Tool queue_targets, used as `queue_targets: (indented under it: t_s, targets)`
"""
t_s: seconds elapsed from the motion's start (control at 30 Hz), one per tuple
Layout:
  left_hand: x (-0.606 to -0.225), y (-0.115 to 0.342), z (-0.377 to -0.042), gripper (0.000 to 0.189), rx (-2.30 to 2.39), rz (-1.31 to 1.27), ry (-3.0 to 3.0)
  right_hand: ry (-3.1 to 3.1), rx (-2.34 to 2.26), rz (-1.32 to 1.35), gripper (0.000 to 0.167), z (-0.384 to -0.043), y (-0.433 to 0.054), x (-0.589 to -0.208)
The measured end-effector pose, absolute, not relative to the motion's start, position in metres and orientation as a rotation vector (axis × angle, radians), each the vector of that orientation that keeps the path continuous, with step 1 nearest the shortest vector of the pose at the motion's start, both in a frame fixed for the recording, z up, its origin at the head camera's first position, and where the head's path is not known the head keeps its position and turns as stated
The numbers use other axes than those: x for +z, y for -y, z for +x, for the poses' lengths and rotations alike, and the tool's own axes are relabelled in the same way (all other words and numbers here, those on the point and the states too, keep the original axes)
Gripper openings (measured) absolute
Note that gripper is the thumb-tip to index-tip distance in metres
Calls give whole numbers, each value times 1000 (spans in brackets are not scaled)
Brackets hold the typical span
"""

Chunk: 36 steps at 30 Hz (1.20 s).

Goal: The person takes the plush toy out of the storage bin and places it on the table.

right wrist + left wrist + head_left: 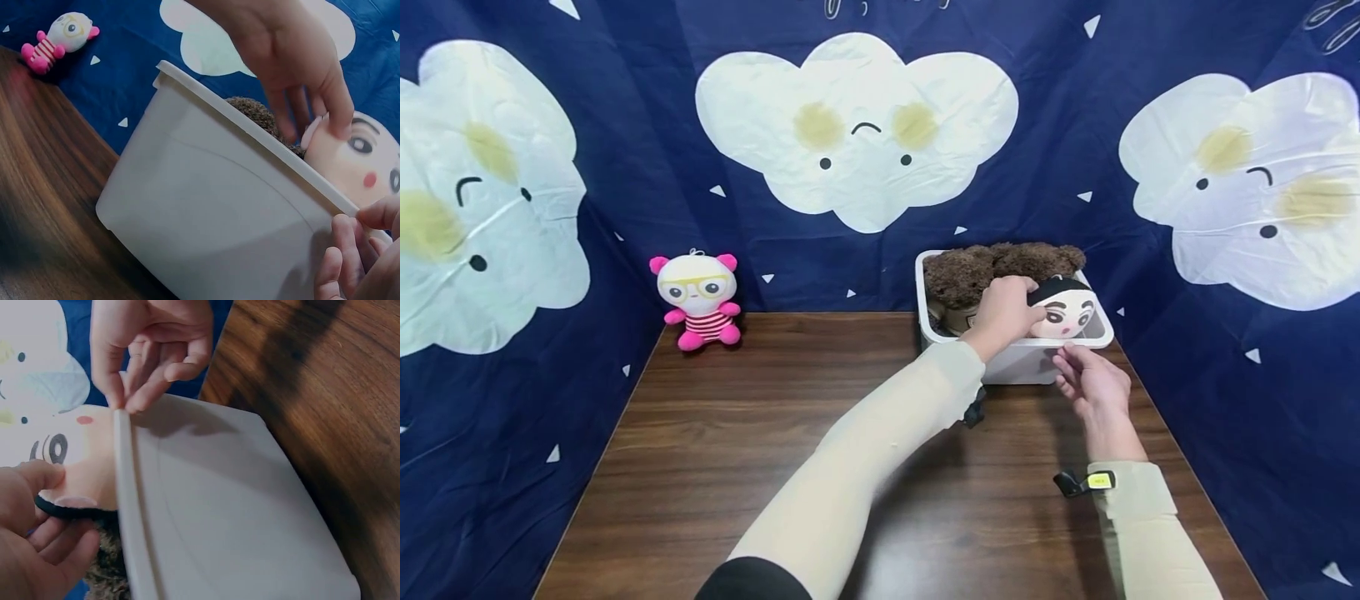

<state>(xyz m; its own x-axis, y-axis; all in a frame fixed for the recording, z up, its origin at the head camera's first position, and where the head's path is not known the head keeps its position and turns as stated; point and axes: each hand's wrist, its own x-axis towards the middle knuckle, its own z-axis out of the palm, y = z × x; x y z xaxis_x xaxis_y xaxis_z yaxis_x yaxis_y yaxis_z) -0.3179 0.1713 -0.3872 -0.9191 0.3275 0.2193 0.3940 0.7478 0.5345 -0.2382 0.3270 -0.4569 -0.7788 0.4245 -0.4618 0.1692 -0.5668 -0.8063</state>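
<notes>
A plush doll (pixel 1063 313) with black hair, thick brows and a pale face lies in the right end of a white plastic bin (pixel 1022 367). My left hand (pixel 1003 308) reaches over the bin's front rim and pinches the side of the doll's head, thumb on the face and fingers behind, as the left wrist view shows. With thumb and fingertips, my right hand (pixel 1093 383) pinches the front rim near the right corner. Brown fluffy plush (pixel 958 277) fills the left and back of the bin. The doll's lower part is hidden inside.
A pink and white plush toy (pixel 703 304) with yellow glasses and a striped body sits at the table's back left corner. Dark blue cloth (pixel 850 267) with white clouds hangs around the wooden table (pixel 715 417). The bin stands at the back right, close to the cloth.
</notes>
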Motion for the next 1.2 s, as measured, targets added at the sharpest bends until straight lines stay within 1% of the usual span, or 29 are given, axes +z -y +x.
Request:
queue_targets:
  t_s: [0.23, 0.47, 0.9, 1.2]
  targets:
    - [-372, -158, -315, 39, -1006, -651, 2771, 1373, 2479, -979, 13, -236, -325, -453]
    - [-363, -151, -314, 41, -1015, -704, 2719, 1367, 2488, -963, 14, -235, -327, -451]
    - [-347, -129, -308, 36, -1270, -637, 2645, 1385, 2490, -974, 18, -236, -326, -453]
    - [-328, -99, -313, 35, -1362, -645, 2563, 1361, 2504, -953, 13, -235, -326, -453]
